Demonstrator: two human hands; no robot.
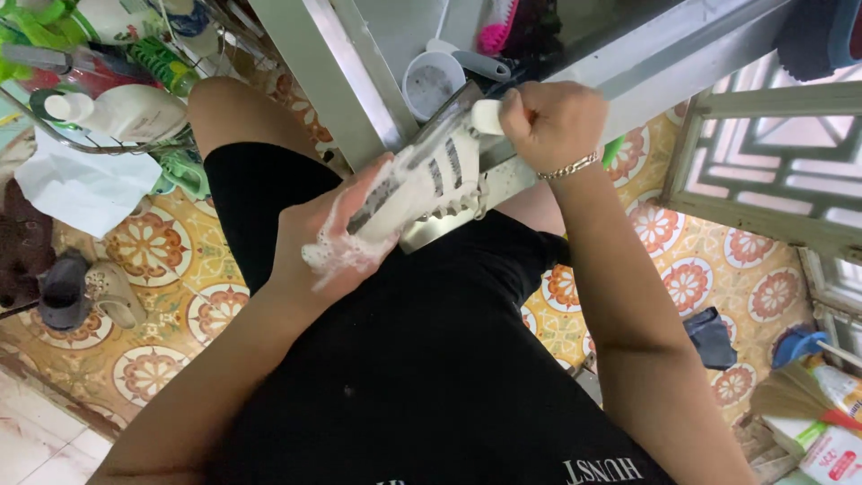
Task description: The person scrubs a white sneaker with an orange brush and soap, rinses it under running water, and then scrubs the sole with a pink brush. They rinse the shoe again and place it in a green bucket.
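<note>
Metal sink edge [359, 90] and cup [433, 83], seemingly close ahead.

1. A metal sink [628, 63] runs across the top, with a white cup [432, 83] and a pink brush [496, 31] in its basin.
2. A wire rack [108, 144] at upper left holds a white bottle [126, 112] lying on its side and a green bottle [162, 65].
3. A white cloth [81, 189] hangs under the rack.
4. The floor tiles [700, 278] are yellow with round red flower patterns.
5. 1 grey sandal [85, 292] lies on the tiles at left.
6. A dark rag [712, 337] lies on the floor at right.
7. A pale green lattice frame [772, 171] stands at upper right.
8. A blue scoop [797, 346] and printed packets [831, 449] sit at lower right.
</note>
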